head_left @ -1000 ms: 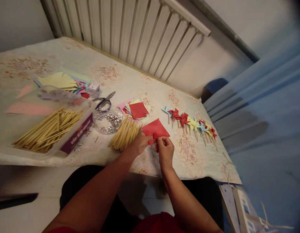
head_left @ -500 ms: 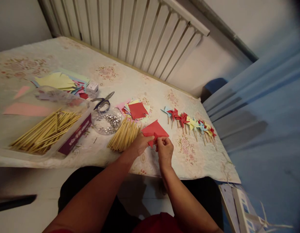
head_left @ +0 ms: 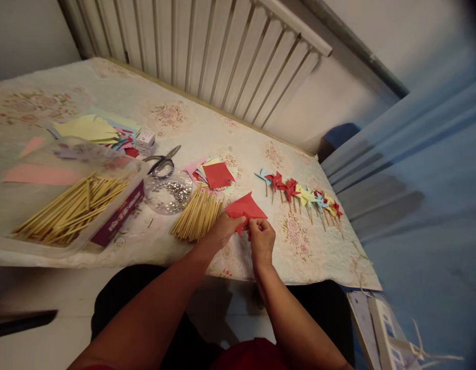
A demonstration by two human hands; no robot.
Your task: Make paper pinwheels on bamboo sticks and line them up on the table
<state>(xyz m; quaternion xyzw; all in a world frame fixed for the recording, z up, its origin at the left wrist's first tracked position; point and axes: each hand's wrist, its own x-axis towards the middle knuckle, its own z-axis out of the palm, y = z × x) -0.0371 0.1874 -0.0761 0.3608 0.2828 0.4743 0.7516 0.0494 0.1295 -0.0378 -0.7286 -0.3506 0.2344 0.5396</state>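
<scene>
One red paper [head_left: 246, 206]: near corner pinched between fingers of left hand [head_left: 223, 229] and right hand [head_left: 262, 240]; sheet extends far from both; sticks [head_left: 197, 218] just left.

Folded paper [head_left: 245, 208] at near edge of tabletop [head_left: 184, 123], betw. L hand [head_left: 222, 228] & R hand [head_left: 262, 239]. Stick bundle [head_left: 197, 218] just left; bead dish [head_left: 168, 192] beyond, scissors [head_left: 163, 162] behind it. Pinwheel row [head_left: 303, 198] right. Stick box [head_left: 72, 210] far left.

A red square paper sheet [head_left: 245, 208], partly folded, is tilted up off the counter near its front edge. Its near corner is pinched; the far corner points away.
</scene>
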